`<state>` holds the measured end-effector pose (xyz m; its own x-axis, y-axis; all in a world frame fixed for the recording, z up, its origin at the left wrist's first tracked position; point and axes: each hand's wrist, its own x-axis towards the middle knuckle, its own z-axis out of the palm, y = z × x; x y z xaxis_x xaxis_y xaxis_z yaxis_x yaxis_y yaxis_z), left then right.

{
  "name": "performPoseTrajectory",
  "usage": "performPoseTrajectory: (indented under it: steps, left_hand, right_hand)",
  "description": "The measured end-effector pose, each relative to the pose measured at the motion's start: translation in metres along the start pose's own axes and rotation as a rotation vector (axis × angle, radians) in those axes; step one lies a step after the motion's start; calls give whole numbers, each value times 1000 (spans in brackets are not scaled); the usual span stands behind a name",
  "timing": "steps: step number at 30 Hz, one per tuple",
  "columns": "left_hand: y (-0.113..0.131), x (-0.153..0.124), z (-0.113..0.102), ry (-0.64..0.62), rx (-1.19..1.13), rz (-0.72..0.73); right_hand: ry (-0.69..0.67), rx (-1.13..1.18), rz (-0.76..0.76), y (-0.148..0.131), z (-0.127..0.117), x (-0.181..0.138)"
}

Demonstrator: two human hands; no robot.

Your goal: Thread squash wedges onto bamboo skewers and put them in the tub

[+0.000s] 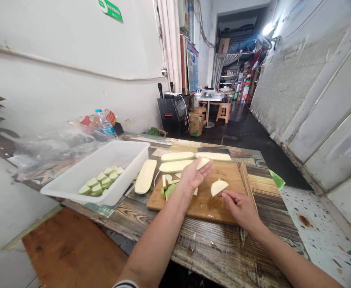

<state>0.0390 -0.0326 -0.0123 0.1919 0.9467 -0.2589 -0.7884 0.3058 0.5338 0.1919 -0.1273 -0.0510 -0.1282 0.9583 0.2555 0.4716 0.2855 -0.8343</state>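
Note:
My left hand (192, 176) is turned palm up above the cutting board (205, 212), its fingers curled round a pale zucchini slice (203, 163). Over the board's right part, my right hand (238, 208) pinches the lower edge of a half-round zucchini slice (219, 187) with a green rim. Whether a skewer is in that pinch I cannot make out. Cut zucchini pieces (169, 191) lie on the board, partly covered by my left forearm. Thin wooden skewers (247, 182) lie in a bundle along the board's right edge.
Left of the board stands a white plastic tub (115, 196) with several zucchini chunks (99, 185). A halved zucchini (145, 177) lies between them; more halves (177, 156) lie behind. A knife (214, 150) rests at the table's back. Plastic bags (52, 150) and a bottle (106, 126) crowd the left.

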Motion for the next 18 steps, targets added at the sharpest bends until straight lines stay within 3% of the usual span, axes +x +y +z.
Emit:
performPoseTrajectory:
  steps: [3, 6, 14, 18]
  left_hand:
    - [-3, 0, 0, 12, 12, 10]
    - [-4, -1, 2, -4, 19, -1]
    - [-4, -2, 2, -29, 7, -40]
    - [-7, -3, 3, -22, 43, 52]
  right_hand:
    - [74, -237, -115, -2, -1, -3]
    - [67, -214, -122, -4, -1, -5]
    - [-134, 655, 351, -10, 5, -2]
    - [-151, 864, 448, -14, 5, -1]
